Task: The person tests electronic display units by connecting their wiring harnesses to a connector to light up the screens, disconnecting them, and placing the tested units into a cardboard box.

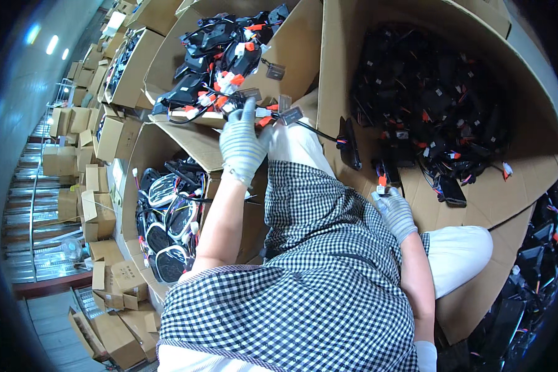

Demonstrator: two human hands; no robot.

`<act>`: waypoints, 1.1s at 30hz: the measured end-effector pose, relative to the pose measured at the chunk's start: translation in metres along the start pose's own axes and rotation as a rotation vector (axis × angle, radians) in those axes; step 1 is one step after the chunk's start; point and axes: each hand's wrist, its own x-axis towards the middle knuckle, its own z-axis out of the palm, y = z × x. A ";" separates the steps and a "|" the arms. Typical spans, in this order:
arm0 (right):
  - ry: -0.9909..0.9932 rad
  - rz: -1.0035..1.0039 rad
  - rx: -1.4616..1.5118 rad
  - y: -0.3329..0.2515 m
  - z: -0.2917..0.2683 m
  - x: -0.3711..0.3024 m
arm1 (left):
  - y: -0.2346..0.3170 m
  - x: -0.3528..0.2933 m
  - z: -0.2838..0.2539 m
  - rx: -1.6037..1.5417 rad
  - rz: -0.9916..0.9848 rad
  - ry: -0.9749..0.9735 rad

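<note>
My left hand [242, 144], in a pale striped glove, is raised at the near edge of a box of black plastic parts [198, 68]. Its index finger stretches up and the thumb, smeared by motion, stands apart. Just right of it are white and orange connectors [265, 115] and a grey tag [289, 116]. From there a cable runs to a black elongated part [348, 144] beside the right-hand box. My right hand [395, 214], gloved alike, is closed at the fingertips on an orange and white wire connector [382, 183], below a dark part.
A deep cardboard box [335, 56] with a heap of black wired parts [428, 93] stands at the right. At the left, another box holds white-rimmed black parts [169, 217]. More wired parts [539, 248] lie at the far right. Stacked cartons [115, 279] line the left.
</note>
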 end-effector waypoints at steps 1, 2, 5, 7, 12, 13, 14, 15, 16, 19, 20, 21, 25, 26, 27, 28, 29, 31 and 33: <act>0.003 -0.001 0.000 0.002 0.006 -0.001 | -0.001 0.002 0.011 -0.121 -0.055 -0.055; -0.011 0.022 0.036 0.004 0.011 -0.002 | -0.011 0.005 0.030 -0.425 -0.074 -0.047; -0.059 0.160 0.172 -0.003 0.002 -0.002 | -0.017 0.017 0.056 -0.879 -0.118 -0.048; -0.108 0.255 0.275 -0.030 -0.028 0.002 | -0.016 0.014 0.059 -1.020 -0.168 -0.051; 0.201 0.319 1.126 -0.097 -0.110 0.024 | 0.007 -0.021 0.028 -1.368 -0.080 -0.014; 0.078 0.416 1.396 -0.110 -0.129 0.031 | 0.013 -0.029 0.015 -1.427 0.015 -0.019; 0.000 0.339 1.331 -0.110 -0.136 0.034 | 0.016 -0.033 0.013 -1.285 0.154 0.124; 0.000 0.346 1.328 -0.110 -0.130 0.039 | 0.018 -0.040 0.012 -1.380 0.108 0.130; 0.002 0.287 1.310 -0.115 -0.124 0.048 | 0.020 -0.047 0.013 -1.451 0.077 0.134; -0.175 0.362 1.324 -0.120 -0.125 0.052 | 0.017 -0.057 0.022 -1.555 -0.070 0.030; -0.170 0.326 1.347 -0.121 -0.120 0.052 | 0.014 -0.057 0.026 -1.539 -0.189 -0.023; -0.163 0.290 1.370 -0.121 -0.113 0.053 | 0.007 -0.059 0.026 -1.538 -0.194 -0.024; -0.190 0.242 1.425 -0.115 -0.106 0.057 | -0.001 -0.056 -0.003 -1.504 -0.205 -0.405; -0.191 0.212 1.413 -0.114 -0.105 0.059 | -0.002 -0.058 -0.008 -1.418 -0.175 -0.446; -0.192 0.217 1.417 -0.113 -0.107 0.062 | -0.001 -0.059 -0.013 -1.331 -0.144 -0.486; -0.272 0.200 1.401 -0.116 -0.111 0.064 | 0.007 -0.055 -0.025 -1.152 -0.022 -0.434; -0.347 0.182 1.382 -0.117 -0.113 0.066 | 0.011 -0.052 -0.031 -1.154 -0.022 -0.441; -0.408 0.091 1.436 -0.122 -0.109 0.075 | 0.014 -0.046 -0.036 -0.886 0.372 -0.384; -0.396 0.049 1.169 -0.130 -0.103 0.088 | 0.015 -0.045 -0.033 -0.811 0.440 -0.338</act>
